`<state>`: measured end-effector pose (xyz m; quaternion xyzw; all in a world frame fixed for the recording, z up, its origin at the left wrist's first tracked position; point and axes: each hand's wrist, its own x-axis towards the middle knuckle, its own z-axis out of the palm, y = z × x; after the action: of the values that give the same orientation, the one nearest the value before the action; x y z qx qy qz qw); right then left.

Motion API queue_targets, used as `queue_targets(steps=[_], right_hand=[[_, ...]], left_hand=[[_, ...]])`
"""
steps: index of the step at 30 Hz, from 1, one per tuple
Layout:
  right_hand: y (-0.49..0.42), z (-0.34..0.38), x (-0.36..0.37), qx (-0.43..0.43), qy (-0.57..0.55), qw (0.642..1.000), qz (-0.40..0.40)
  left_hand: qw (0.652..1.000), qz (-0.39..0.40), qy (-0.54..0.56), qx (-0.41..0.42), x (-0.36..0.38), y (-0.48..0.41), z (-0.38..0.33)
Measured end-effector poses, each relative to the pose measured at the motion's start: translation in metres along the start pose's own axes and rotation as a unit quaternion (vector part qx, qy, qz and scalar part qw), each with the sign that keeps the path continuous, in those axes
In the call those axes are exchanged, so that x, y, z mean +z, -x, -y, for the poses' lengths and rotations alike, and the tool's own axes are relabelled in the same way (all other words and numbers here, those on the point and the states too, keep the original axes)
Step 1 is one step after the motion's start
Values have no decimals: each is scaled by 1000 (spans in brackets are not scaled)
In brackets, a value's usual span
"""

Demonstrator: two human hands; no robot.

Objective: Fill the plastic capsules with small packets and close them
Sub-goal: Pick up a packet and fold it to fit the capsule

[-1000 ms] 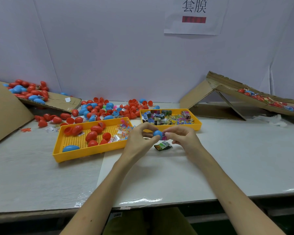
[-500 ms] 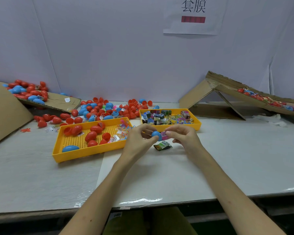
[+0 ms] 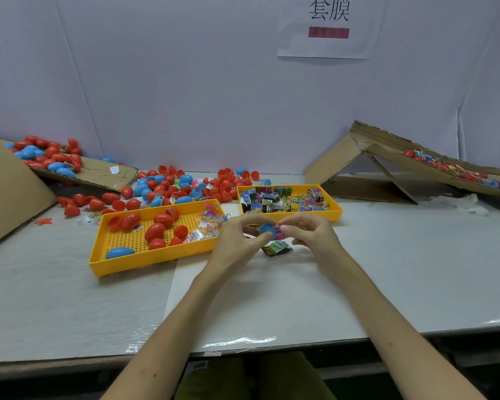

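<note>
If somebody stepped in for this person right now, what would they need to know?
Left hand grips a blue capsule; right hand pinches a pink packet at its opening.
A spare packet lies on the table near the hands. More packets fill the right yellow tray; capsule pieces sit in the left yellow tray and in a loose pile behind it.
Done: packet brought to the capsule.
Left: push it in, close the capsule, then carry on with the rest.

A pale lilac wall is backing the white bench (film-covered, glinting along its near edge); a paper sign is hanging there.
</note>
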<state>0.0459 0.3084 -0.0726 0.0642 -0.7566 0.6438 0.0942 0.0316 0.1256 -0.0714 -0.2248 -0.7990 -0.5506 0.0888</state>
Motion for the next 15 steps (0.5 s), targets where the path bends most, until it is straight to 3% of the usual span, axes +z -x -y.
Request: queue_targets(steps=[11,15], right_hand=[[0,-1,3,-18,4,1000,11],[1,-1,6,-45,31,998,-42]], left_hand=[[1000,-5,16,13,1,0,1],[999,-14,42,-11,1,-2,4]])
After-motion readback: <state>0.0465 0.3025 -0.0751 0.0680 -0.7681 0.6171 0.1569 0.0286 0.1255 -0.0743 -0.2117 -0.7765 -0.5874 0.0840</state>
